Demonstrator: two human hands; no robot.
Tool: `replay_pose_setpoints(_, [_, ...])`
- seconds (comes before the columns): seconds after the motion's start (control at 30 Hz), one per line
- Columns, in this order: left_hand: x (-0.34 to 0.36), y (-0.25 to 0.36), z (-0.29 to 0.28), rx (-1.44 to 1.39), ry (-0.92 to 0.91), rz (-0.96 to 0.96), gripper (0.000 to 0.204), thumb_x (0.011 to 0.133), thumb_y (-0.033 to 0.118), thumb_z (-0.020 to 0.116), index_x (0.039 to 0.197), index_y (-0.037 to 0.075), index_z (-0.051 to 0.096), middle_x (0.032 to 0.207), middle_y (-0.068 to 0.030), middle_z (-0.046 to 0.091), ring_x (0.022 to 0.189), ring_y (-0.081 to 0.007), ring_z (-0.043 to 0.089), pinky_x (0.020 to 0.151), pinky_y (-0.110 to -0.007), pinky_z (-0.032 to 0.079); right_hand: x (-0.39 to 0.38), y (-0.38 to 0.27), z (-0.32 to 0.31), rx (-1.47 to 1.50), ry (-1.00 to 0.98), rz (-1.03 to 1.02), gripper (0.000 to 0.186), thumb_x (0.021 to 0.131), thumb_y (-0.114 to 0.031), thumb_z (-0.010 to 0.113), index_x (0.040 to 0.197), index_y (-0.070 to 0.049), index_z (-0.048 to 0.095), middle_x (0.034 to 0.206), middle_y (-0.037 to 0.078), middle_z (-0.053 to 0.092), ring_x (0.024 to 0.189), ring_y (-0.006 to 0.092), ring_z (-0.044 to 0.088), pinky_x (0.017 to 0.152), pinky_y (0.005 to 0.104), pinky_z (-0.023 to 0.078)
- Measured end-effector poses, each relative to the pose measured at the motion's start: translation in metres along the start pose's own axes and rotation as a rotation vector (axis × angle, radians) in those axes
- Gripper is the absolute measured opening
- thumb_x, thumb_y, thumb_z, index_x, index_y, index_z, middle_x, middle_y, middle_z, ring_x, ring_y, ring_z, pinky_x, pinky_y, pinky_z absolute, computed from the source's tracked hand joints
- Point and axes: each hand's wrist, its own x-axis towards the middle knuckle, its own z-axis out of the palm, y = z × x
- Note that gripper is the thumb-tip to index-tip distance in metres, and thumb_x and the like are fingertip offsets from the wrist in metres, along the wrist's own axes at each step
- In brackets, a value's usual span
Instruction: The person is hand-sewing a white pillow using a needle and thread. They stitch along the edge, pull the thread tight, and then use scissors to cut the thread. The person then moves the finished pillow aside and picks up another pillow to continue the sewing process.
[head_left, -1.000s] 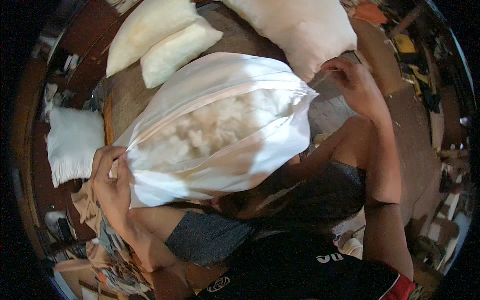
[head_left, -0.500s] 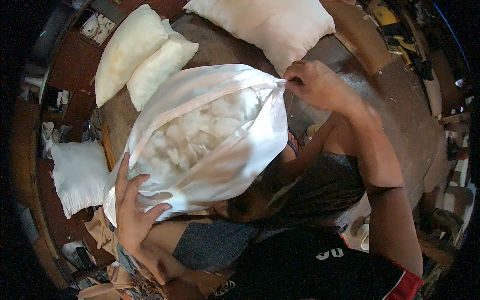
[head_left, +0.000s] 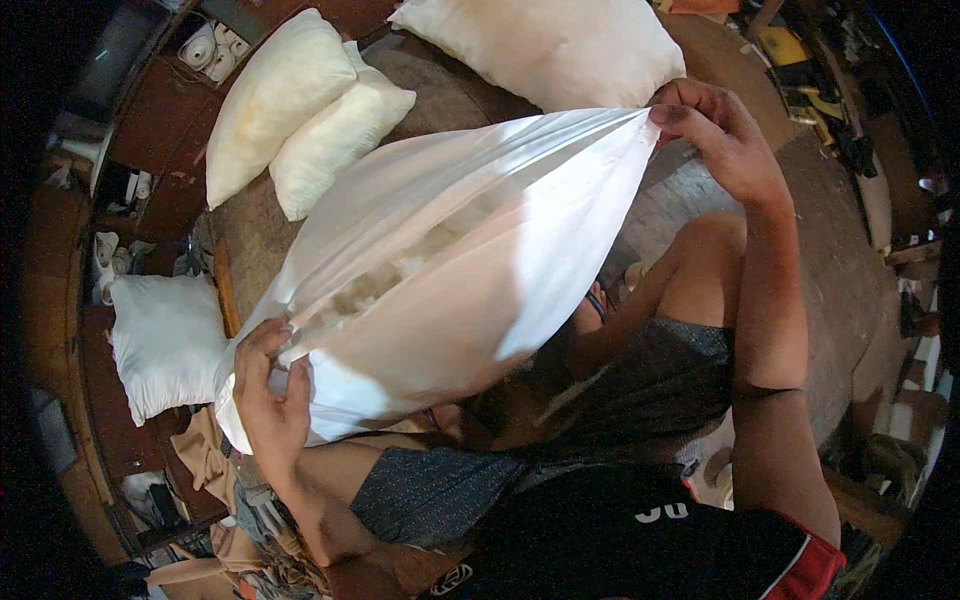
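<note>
Across my lap lies a white pillow cover (head_left: 440, 330) with fluffy white filling (head_left: 375, 285) inside. Its long slit is pulled taut and narrow, so only a strip of the filling shows. My right hand (head_left: 715, 130) pinches the slit's far right end between thumb and fingers, drawing the cloth into a raised point. At the near left end, my left hand (head_left: 272, 400) grips the cloth beside the slit, thumb and fingers curled on its edge. The cover hides most of the filling.
Two cream pillows (head_left: 275, 105) lean together at the far left. A large white pillow (head_left: 560, 50) lies at the back, and a small white cushion (head_left: 170, 345) is at the left. Tan cloth scraps (head_left: 205, 455) are heaped near my left arm. Tools (head_left: 820, 110) lie far right.
My right hand has pulled the slit's end farther right and away from me. The wide gap has narrowed, covering much of the filling. My left hand's spread fingers have closed on the cloth.
</note>
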Motion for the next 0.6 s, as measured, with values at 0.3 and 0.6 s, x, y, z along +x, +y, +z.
replay_pose_setpoints(0.3, [0.032, 0.094, 0.056, -0.114, -0.021, 0.486, 0.023, 0.081, 0.003, 0.072, 0.104, 0.004, 0.067, 0.129, -0.0157, 0.059, 0.122, -0.0379, 0.055, 0.103, -0.048, 0.044, 0.000, -0.006, -0.009, 0.278, -0.070, -0.012, 0.022, 0.090, -0.020, 0.057, 0.090, 0.000, 0.066, 0.082, 0.004, 0.065, 0.081, 0.0121, 0.061, 0.080, 0.0264, 0.048])
replay_pose_setpoints(0.6, [0.109, 0.163, 0.126, -0.269, 0.056, 0.479, 0.035, 0.079, 0.015, 0.080, 0.110, 0.005, 0.066, 0.130, -0.0170, 0.061, 0.118, -0.0343, 0.059, 0.100, -0.042, 0.047, 0.000, -0.016, -0.009, 0.301, -0.092, -0.113, 0.021, 0.091, -0.021, 0.060, 0.084, -0.001, 0.065, 0.081, 0.001, 0.064, 0.081, 0.0081, 0.059, 0.075, 0.0246, 0.046])
